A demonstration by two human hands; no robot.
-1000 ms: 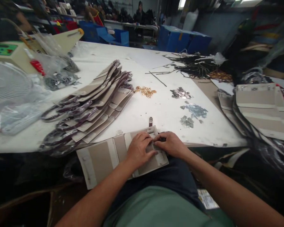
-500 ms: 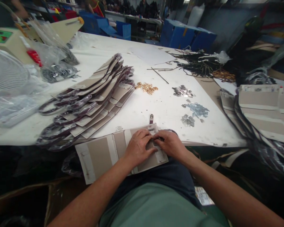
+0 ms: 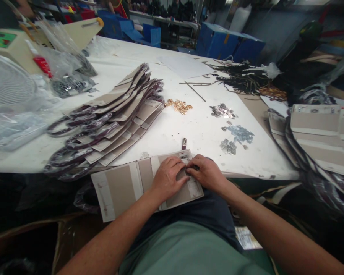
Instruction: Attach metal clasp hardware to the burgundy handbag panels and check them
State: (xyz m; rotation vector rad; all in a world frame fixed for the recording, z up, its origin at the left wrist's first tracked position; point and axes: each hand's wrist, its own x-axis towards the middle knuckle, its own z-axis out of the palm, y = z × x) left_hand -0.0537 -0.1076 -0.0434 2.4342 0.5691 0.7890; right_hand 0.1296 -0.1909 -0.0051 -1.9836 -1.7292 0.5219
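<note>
A beige bag panel point(image 3: 122, 191) with white strips lies tilted across my lap and the table's front edge. My left hand point(image 3: 168, 176) rests over its right part, fingers bent and thumb on the panel. My right hand point(image 3: 205, 172) meets it from the right, thumb and index finger pinched close to the left fingertips. What sits between those fingertips is hidden; a small dark bit shows beside the right fingers. Just above them is a metal fitting point(image 3: 184, 156) at the panel's top edge. A short dark strap with a metal clasp point(image 3: 184, 143) lies just beyond.
Stacked bag panels with wrapped handles point(image 3: 123, 110) lie on the left, more panels point(image 3: 318, 130) on the right. Small gold parts point(image 3: 179, 106), silver plates point(image 3: 223, 110) and bluish plates point(image 3: 240, 134) are heaped mid-table. A fan point(image 3: 10, 84) stands far left, dark cords point(image 3: 240, 76) lie behind.
My right hand's fingers have shifted slightly at the pinch. My left hand and the panel stay in place; the view has moved a little.
</note>
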